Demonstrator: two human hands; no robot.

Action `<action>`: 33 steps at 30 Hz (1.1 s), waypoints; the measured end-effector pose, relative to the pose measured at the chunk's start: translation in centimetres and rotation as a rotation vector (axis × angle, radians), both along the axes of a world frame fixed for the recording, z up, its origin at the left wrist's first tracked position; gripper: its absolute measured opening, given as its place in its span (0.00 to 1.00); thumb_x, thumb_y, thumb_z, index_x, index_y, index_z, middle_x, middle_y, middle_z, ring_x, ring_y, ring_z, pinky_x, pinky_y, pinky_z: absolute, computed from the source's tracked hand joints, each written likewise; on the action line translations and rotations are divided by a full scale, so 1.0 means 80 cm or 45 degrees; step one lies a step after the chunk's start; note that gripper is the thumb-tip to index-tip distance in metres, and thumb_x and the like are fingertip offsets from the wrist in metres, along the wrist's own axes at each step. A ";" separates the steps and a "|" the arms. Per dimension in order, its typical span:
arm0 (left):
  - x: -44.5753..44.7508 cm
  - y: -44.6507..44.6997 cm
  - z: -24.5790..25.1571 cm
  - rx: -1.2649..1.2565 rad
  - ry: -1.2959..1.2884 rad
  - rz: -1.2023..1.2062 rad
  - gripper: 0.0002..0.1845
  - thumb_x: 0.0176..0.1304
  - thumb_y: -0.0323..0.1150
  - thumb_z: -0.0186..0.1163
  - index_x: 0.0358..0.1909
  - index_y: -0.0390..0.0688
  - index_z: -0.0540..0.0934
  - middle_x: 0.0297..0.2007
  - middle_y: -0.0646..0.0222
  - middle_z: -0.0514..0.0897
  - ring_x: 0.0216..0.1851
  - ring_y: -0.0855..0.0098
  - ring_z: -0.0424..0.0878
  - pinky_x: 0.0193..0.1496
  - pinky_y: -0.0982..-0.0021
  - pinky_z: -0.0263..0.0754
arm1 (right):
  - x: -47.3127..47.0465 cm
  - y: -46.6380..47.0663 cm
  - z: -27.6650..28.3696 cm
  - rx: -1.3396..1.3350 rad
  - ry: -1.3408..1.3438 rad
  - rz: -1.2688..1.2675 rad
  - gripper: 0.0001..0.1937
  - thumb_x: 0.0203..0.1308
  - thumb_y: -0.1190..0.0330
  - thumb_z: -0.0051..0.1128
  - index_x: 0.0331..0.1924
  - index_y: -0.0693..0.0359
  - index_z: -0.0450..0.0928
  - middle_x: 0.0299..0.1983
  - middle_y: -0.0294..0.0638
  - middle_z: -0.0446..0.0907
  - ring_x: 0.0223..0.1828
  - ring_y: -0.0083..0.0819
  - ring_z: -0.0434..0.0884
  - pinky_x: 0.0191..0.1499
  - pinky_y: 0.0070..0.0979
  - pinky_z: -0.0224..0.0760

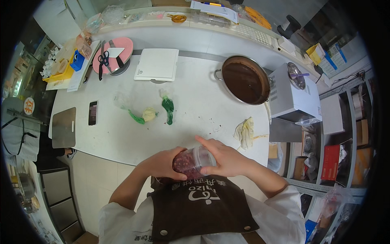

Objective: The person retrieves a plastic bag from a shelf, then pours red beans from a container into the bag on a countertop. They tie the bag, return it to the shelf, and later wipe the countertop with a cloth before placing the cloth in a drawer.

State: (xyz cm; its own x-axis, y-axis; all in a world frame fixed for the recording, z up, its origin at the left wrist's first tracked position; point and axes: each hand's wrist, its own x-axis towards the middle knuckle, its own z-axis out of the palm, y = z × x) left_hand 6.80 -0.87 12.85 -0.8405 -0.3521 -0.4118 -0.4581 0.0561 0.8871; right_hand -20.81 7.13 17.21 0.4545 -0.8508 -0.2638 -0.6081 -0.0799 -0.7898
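Note:
A clear plastic jar of dark red crumbly pieces lies tilted between both hands, close to the brown apron. My left hand grips the jar's body. Around its clear lid end curls my right hand, thumb and fingers on the rim. Farther up the white table are a green-filled piping bag and another bag holding green and pale cream. A steel pot of dark brown liquid stands at the back right. Whether the lid is loose cannot be seen.
A crumpled cloth lies right of the hands, near scattered crumbs. At the left are a phone and a metal sheet. A white scale, a pink turntable with scissors, and a white appliance line the back.

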 end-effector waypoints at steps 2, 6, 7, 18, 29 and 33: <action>0.003 -0.004 -0.009 0.050 0.026 0.011 0.51 0.46 0.52 0.81 0.69 0.38 0.71 0.56 0.53 0.84 0.59 0.55 0.83 0.64 0.60 0.74 | 0.002 0.001 -0.015 -0.707 -0.028 0.155 0.45 0.65 0.46 0.66 0.80 0.55 0.58 0.65 0.53 0.75 0.55 0.52 0.83 0.57 0.41 0.78; 0.002 -0.004 -0.015 0.097 0.086 -0.037 0.51 0.46 0.52 0.81 0.70 0.39 0.70 0.57 0.53 0.84 0.59 0.55 0.83 0.64 0.60 0.74 | 0.007 0.011 -0.036 -0.701 -0.011 0.190 0.41 0.63 0.49 0.68 0.77 0.55 0.66 0.62 0.50 0.76 0.57 0.53 0.82 0.57 0.38 0.79; 0.001 -0.002 -0.015 0.096 0.089 -0.032 0.51 0.47 0.53 0.81 0.69 0.39 0.70 0.57 0.53 0.84 0.59 0.54 0.83 0.64 0.60 0.75 | 0.011 0.015 -0.041 -0.702 -0.004 0.134 0.39 0.63 0.50 0.67 0.76 0.55 0.68 0.62 0.50 0.76 0.56 0.53 0.82 0.56 0.37 0.79; 0.000 0.031 -0.013 -0.558 -0.208 -0.048 0.49 0.47 0.56 0.78 0.68 0.40 0.72 0.57 0.50 0.82 0.57 0.49 0.82 0.63 0.56 0.76 | 0.005 0.019 -0.091 1.014 -0.429 -0.501 0.35 0.76 0.41 0.49 0.76 0.54 0.68 0.61 0.55 0.79 0.62 0.49 0.82 0.67 0.42 0.73; 0.000 0.013 -0.016 -0.248 -0.239 -0.006 0.50 0.47 0.56 0.78 0.68 0.40 0.72 0.59 0.53 0.82 0.59 0.52 0.82 0.64 0.57 0.76 | 0.009 0.016 -0.076 -0.271 -0.165 0.017 0.41 0.58 0.55 0.75 0.75 0.54 0.68 0.68 0.51 0.71 0.67 0.51 0.75 0.67 0.40 0.72; -0.005 0.015 -0.019 -0.343 -0.289 -0.065 0.50 0.47 0.57 0.78 0.68 0.39 0.73 0.57 0.53 0.83 0.59 0.52 0.82 0.64 0.58 0.76 | 0.027 0.022 -0.093 0.151 -0.313 -0.385 0.39 0.60 0.56 0.74 0.73 0.56 0.69 0.64 0.50 0.73 0.64 0.49 0.77 0.64 0.38 0.74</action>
